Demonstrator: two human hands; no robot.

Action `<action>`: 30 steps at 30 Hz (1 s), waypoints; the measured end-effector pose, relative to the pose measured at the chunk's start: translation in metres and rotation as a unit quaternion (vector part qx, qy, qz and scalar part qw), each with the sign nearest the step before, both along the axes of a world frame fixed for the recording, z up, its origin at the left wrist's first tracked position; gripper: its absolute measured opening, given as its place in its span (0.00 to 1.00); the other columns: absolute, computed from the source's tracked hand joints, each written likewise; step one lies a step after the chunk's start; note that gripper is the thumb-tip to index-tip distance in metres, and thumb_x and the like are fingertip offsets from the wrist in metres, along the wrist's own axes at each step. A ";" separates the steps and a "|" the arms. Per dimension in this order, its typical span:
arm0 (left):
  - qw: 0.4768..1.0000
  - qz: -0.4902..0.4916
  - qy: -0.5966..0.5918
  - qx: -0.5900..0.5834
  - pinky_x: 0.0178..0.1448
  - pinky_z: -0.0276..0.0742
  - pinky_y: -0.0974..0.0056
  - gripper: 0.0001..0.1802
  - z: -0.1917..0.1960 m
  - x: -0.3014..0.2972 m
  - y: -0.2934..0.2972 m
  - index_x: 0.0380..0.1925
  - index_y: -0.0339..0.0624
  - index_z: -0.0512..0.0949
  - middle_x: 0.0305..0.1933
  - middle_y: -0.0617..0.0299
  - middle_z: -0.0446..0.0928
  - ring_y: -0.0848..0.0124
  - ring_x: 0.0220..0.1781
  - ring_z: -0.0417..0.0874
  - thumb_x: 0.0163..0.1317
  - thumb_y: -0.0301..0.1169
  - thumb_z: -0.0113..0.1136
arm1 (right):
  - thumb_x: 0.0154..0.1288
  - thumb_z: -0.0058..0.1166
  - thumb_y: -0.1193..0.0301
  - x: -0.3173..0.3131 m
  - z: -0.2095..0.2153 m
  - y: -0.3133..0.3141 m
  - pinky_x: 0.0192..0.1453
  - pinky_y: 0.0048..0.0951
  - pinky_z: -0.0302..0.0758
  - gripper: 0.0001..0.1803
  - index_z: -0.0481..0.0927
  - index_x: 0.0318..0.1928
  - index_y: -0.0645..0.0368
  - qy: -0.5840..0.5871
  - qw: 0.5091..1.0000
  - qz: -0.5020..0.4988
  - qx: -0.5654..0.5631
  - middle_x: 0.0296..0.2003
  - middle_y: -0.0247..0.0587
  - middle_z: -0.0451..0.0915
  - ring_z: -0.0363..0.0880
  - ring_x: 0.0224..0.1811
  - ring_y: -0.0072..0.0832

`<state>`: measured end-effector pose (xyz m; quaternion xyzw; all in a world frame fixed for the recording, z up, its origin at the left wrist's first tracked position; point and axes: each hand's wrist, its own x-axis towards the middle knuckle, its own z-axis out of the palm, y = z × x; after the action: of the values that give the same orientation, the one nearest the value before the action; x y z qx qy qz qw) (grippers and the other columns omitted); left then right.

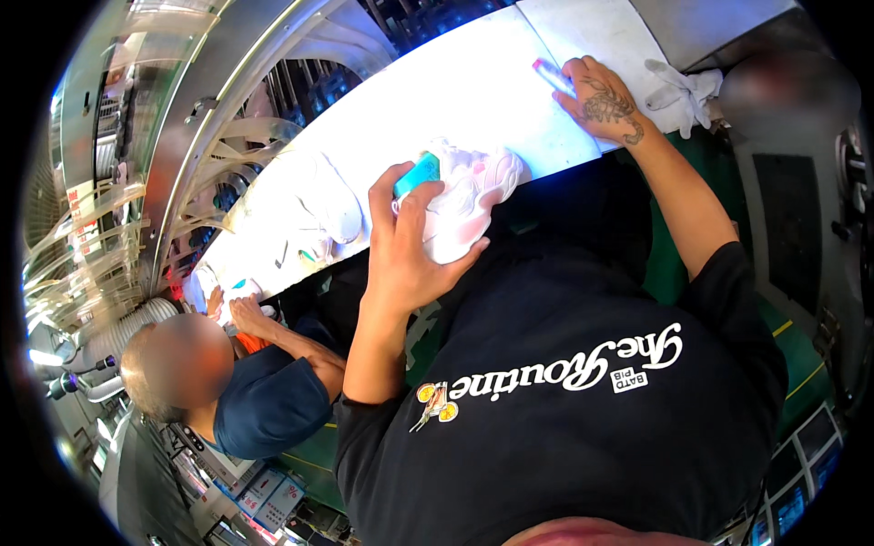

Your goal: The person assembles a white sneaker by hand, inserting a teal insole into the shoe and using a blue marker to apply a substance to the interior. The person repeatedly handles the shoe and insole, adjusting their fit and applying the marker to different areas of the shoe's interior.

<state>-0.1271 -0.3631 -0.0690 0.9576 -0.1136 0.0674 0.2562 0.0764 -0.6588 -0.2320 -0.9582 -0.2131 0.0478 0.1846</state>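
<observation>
Shoe (446, 205), glaring bench (492, 82), probably machinery (314, 91) beyond.

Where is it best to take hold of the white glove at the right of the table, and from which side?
I would pinch the white glove by its bunched middle, from above and the left, where the right hand's grip is near. It looks limp, with loose fingers spread, so a single finger would probably flop.
</observation>
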 end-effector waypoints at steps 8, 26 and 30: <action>0.995 0.025 0.097 -0.031 0.69 0.81 0.43 0.45 0.012 -0.004 -0.002 0.65 0.43 0.75 0.75 0.37 0.62 0.37 0.73 0.73 0.45 0.31 0.87 | 0.78 0.55 0.65 -0.035 0.108 0.065 0.38 0.32 0.78 0.08 0.74 0.47 0.54 0.262 0.747 0.162 0.589 0.32 0.37 0.78 0.78 0.29 0.25; 0.996 0.046 0.075 0.012 0.67 0.81 0.42 0.48 0.003 -0.005 -0.022 0.65 0.38 0.70 0.73 0.33 0.61 0.35 0.74 0.70 0.44 0.31 0.87 | 0.79 0.57 0.60 -0.092 0.095 0.117 0.26 0.30 0.59 0.19 0.67 0.28 0.46 0.586 0.265 -0.089 0.761 0.19 0.25 0.63 0.57 0.16 0.20; 0.999 0.027 0.040 0.013 0.66 0.82 0.41 0.48 -0.005 -0.013 -0.025 0.65 0.39 0.71 0.72 0.34 0.62 0.34 0.72 0.71 0.43 0.30 0.88 | 0.79 0.55 0.61 -0.100 0.076 0.107 0.26 0.30 0.58 0.18 0.67 0.28 0.45 0.595 0.195 -0.039 0.778 0.18 0.25 0.61 0.56 0.16 0.21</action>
<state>-0.1404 -0.3879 -0.0736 0.9655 -0.0781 0.0340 0.2462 -0.0237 -0.5519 -0.1559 -0.0235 0.0685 0.4068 0.9106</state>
